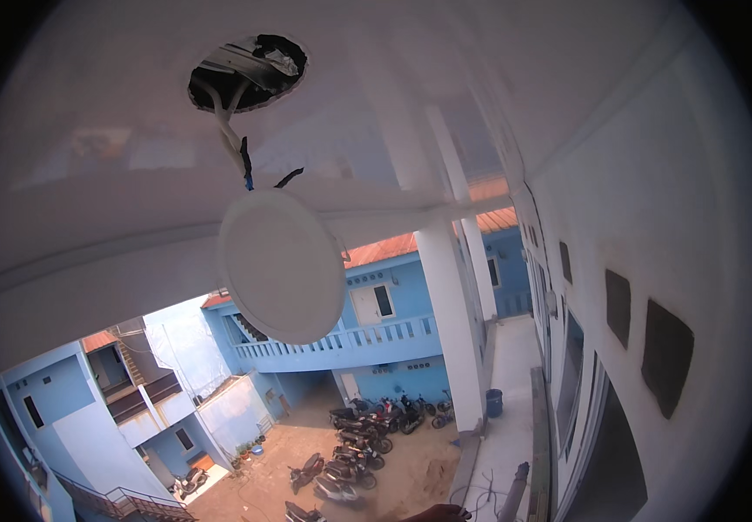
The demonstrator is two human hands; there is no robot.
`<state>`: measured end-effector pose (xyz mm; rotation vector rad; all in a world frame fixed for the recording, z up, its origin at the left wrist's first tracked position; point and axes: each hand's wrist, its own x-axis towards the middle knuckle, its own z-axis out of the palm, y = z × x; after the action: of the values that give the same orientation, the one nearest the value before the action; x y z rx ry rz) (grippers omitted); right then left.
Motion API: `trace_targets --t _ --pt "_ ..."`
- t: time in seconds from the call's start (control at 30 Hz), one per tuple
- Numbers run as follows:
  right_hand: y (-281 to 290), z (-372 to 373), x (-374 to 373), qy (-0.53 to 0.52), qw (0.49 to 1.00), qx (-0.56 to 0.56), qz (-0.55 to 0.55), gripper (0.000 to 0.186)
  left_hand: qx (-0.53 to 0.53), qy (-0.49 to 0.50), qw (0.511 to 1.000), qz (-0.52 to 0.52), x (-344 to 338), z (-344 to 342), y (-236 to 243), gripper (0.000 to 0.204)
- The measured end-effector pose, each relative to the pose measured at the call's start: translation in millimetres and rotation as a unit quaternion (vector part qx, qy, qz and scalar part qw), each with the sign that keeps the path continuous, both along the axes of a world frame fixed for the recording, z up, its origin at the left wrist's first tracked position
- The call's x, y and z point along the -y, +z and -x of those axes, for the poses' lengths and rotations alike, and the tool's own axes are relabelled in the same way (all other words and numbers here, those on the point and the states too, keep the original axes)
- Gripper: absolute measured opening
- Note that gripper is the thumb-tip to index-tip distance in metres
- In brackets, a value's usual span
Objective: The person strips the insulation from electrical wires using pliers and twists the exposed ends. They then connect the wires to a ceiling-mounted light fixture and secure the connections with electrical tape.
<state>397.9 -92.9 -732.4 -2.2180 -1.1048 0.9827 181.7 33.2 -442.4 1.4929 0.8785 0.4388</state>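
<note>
A round white ceiling light panel (281, 268) hangs tilted below the ceiling, with no hand on it. White cables (229, 124) come down out of a ragged round hole (250, 74) in the ceiling, and black tape wraps their lower end at the panel's top edge. Another short black-taped wire end (290, 177) sticks up beside it. A spring clip (342, 248) shows at the panel's right rim. At the lower edge, only a dark sliver of what looks like my right hand (438, 514) shows, its fingers mostly cut off. My left hand is out of the picture.
A white wall with square dark openings (667, 358) runs along the right. Under it lies a walkway (511, 348) with a blue bucket (494, 403), a pillar (445, 304) and loose cable. Far below, parked motorbikes (358, 452) stand in a courtyard between blue buildings.
</note>
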Motion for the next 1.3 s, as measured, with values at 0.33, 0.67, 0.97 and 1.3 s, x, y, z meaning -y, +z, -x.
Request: trace_targets --t 0.33,0.67,0.97,1.3 --pt "304 25 -30 0.167 0.811 -0.406 -0.386 0.031 -0.070 0.002 0.994 -0.084 18 3 49 0.025" --pt "428 16 -30 0.289 0.848 -0.244 -0.371 0.020 0.049 0.023 0.996 -0.077 37 15 142 0.024" --pt "523 -26 -22 0.304 0.804 -0.060 -0.507 0.017 0.237 0.086 0.962 -0.105 24 68 211 0.011" --pt "814 -10 27 0.202 0.508 0.138 -0.826 0.019 0.258 0.256 0.531 -0.765 83 136 502 0.018"
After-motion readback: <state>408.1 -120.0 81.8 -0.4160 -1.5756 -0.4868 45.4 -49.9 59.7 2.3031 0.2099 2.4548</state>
